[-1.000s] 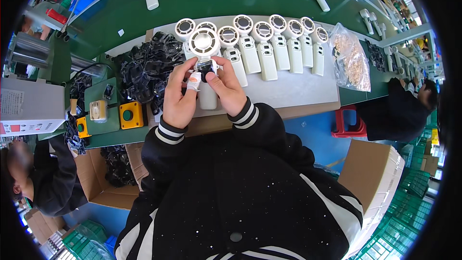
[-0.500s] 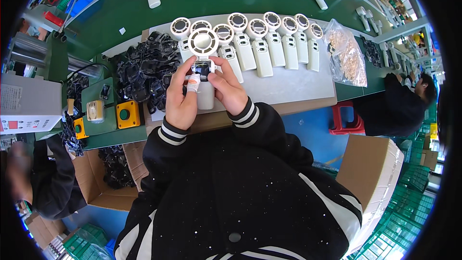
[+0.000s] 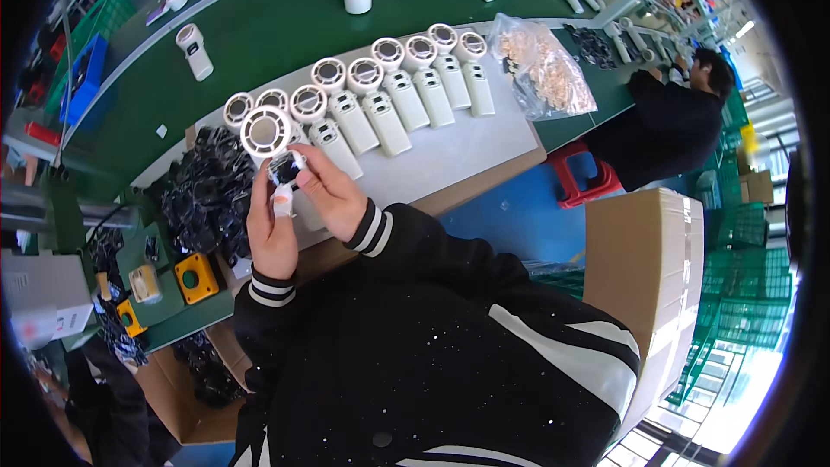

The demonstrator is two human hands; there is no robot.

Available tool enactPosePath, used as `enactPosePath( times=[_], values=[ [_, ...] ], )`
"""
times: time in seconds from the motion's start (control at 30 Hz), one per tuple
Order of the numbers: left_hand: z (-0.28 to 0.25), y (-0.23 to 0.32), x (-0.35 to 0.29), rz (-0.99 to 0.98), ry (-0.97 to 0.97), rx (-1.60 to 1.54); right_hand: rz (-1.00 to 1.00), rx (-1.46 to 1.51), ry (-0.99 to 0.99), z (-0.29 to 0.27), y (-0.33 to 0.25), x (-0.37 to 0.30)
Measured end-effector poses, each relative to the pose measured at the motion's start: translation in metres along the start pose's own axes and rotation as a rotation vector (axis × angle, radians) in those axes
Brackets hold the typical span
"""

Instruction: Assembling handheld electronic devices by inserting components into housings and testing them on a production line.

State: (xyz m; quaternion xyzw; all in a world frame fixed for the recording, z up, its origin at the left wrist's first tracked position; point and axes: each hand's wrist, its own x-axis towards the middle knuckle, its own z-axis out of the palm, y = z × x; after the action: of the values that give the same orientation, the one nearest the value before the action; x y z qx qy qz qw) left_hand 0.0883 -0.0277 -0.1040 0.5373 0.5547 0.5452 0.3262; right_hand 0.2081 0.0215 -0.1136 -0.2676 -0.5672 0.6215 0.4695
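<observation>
Left hand and right hand hold a white handheld fan from 2 sides, probably to steady its dark panel.

"What's held left of centre?"
"A bare left hand and right hand hold a white, round-headed handheld device."
"Around it?"
"At left, heaped glossy black plastic parts; upper centre, similar white devices on a flat grey board."

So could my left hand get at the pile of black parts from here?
Probably yes: the pile lies just left of your left hand with nothing visibly between, though that hand holds a white fan.
</observation>
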Motion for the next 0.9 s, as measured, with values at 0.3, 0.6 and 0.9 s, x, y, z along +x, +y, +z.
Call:
enactPosePath(
  times=[0.3,0.6,0.9],
  values=[
    [0.015,0.002,0.0,0.067,0.077,-0.023,-0.096,-0.132,0.079,-0.002,0.0,-0.003],
    [0.01,0.03,0.004,0.104,0.081,-0.15,-0.123,0.011,-0.004,0.001,-0.029,-0.001],
    [0.013,0.041,0.012,0.206,0.064,-0.253,-0.252,0.18,0.057,0.01,-0.037,0.001]
  ],
)
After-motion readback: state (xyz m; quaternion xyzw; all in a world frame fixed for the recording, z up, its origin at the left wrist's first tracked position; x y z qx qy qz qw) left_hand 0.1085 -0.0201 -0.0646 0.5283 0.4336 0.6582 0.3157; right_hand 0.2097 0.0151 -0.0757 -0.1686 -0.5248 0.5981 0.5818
